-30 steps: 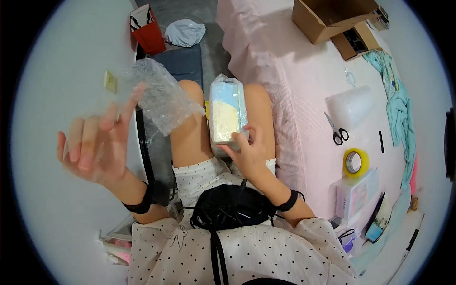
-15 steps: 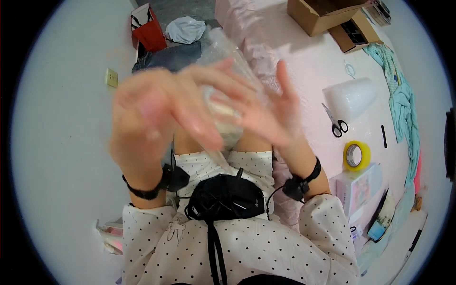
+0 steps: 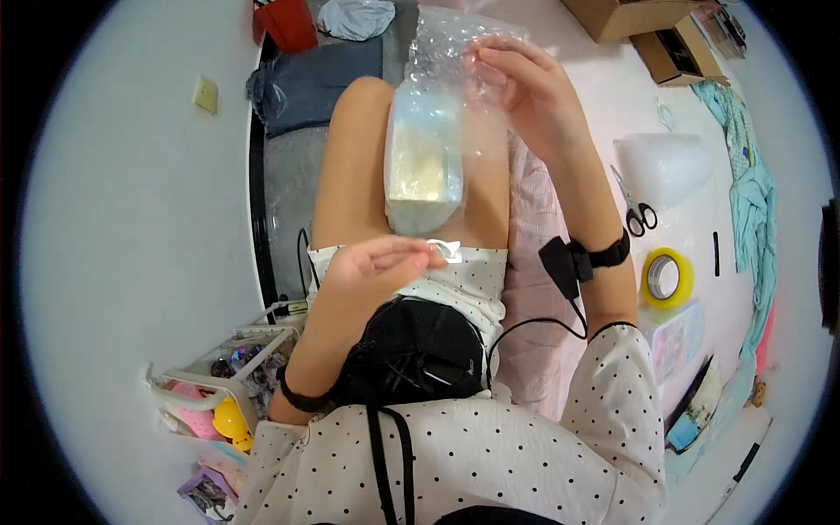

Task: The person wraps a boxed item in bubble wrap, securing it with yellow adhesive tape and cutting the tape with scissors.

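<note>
On my lap rests a box (image 3: 420, 179) with a pale, shiny, iridescent surface, lying lengthwise between my thighs. Clear bubble wrap (image 3: 437, 52) covers it and spreads beyond its far end. My right hand (image 3: 534, 96) is raised at the far right of the wrap, thumb and fingers pinching the film's edge. Close to my waist, my left hand (image 3: 372, 276) is closed, fingertips pressed together at a small white shiny piece (image 3: 448, 251). That piece sits just below the box's near end; what it is I cannot make out.
On the pink bed to my right lie scissors (image 3: 637, 217), yellow tape (image 3: 668, 278), a white translucent roll (image 3: 665, 166), a black stick (image 3: 717, 254) and a flat box (image 3: 674, 341). Cardboard boxes (image 3: 626, 19) stand beyond. At my left is a white rack (image 3: 197, 402) beside the wall.
Both hands were blurred and raised in front of me. My left hand has dropped toward my waist; my right has reached forward to the bubble wrap. The wrapped box now shows clearly.
</note>
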The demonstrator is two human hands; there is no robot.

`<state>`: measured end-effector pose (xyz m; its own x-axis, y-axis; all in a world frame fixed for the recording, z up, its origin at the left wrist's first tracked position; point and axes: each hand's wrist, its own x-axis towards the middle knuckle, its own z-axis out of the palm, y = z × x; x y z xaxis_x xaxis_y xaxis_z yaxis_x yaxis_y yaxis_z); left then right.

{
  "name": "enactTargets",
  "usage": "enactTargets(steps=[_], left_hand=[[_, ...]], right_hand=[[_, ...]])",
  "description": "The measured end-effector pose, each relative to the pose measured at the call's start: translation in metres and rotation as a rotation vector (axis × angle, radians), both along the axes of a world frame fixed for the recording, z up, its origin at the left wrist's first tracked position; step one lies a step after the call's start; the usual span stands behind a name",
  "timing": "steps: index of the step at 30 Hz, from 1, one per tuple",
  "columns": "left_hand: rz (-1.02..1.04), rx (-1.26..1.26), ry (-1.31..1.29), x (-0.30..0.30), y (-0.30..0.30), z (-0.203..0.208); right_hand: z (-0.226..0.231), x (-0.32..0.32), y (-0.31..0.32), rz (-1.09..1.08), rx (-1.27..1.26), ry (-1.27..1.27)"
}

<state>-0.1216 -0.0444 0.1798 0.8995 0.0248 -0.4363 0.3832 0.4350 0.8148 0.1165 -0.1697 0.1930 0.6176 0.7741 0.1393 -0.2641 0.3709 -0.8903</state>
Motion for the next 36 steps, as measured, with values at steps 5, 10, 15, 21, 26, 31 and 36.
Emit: enactTargets(steps=[5,10,15,21,26,31,36], left_hand=[[0.024,-0.07,-0.005,0.006,-0.002,-0.041],[0.087,-0.034,-0.003,0.006,0.0,-0.059],[-0.011,-0.049,-0.019,0.001,0.002,-0.072],[-0.119,0.0,-0.013,0.001,0.004,-0.062],[-0.213,0.031,0.018,-0.007,0.006,-0.054],[-0.142,0.016,-0.038,-0.011,0.005,-0.073],[-0.095,0.099,-0.004,-0.005,-0.002,-0.073]], right_hand=[[-0.023,-0.001,0.007,-0.074,-0.103,-0.032],[-0.03,-0.008,0.008,-0.119,-0.076,-0.037],[-0.005,-0.039,0.004,-0.275,-0.166,-0.117],[0.009,-0.046,-0.009,-0.339,-0.158,-0.227],[0.001,-0.044,-0.008,-0.283,-0.199,-0.188],[-0.029,-0.028,-0.001,-0.241,-0.246,-0.1],[-0.056,-0.013,0.006,-0.226,-0.155,-0.016]])
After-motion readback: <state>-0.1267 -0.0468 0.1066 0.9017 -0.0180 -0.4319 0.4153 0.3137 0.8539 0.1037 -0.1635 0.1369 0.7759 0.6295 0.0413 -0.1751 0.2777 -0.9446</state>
